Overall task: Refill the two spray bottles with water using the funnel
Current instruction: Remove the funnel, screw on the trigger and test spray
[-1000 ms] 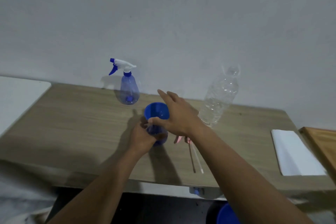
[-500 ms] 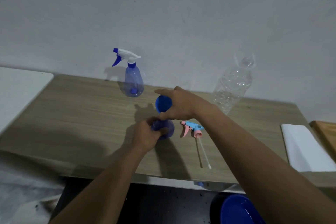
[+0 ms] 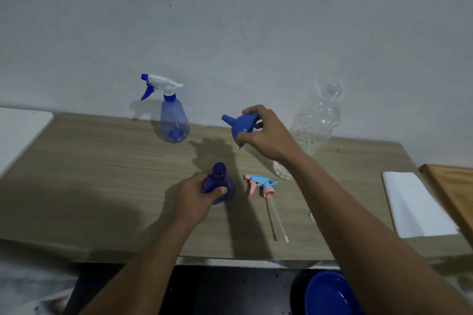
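Grip status: left hand (image 3: 197, 197) is curled round the uncapped spray bottle (image 3: 217, 184), which stands upright on the surface (image 3: 102, 174). Right hand (image 3: 266, 135) pinches the funnel (image 3: 243, 128) by its rim, clear of the surface, spout tilted. Both items appear to be light, stiff plastic. The bottle probably tips easily, so hold it low.

Count:
- two spray bottles, including the second spray bottle (image 3: 174, 120), capped, near the wall
- one funnel
- one detached trigger head (image 3: 261, 184)
- one clear water bottle (image 3: 314, 125)
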Available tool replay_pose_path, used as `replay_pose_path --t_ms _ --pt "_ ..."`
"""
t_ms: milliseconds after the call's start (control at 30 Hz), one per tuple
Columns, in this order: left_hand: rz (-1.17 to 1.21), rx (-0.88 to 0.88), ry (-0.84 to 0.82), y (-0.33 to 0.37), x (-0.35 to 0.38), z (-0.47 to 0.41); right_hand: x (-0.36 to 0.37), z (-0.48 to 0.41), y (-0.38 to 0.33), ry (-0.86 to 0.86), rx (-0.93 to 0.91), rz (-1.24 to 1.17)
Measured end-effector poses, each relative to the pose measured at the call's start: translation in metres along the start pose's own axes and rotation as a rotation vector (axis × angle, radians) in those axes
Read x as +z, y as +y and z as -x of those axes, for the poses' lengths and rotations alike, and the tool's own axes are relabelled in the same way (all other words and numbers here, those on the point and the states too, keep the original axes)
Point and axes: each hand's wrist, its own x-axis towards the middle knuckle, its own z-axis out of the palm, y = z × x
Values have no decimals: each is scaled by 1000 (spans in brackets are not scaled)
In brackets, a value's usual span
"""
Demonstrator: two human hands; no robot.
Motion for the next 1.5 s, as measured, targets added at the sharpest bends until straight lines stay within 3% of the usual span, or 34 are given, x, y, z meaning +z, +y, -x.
replay_pose_path --t_ms 167,533,800,1133,1300,1500 --pt "11 52 -4 1 -1 1 35 -16 45 95 67 -28" --pt "-17 46 27 -2 1 0 80 -38 113 13 163 266" --pt "43 29 26 1 1 2 67 -29 117 -49 192 195" --pt "-5 24 10 4 0 8 45 34 136 -223 112 528" --pt "-20 -2 -14 13 -1 14 45 41 141 -155 135 608" --pt "-25 8 -19 12 2 24 30 48 123 -17 158 395"
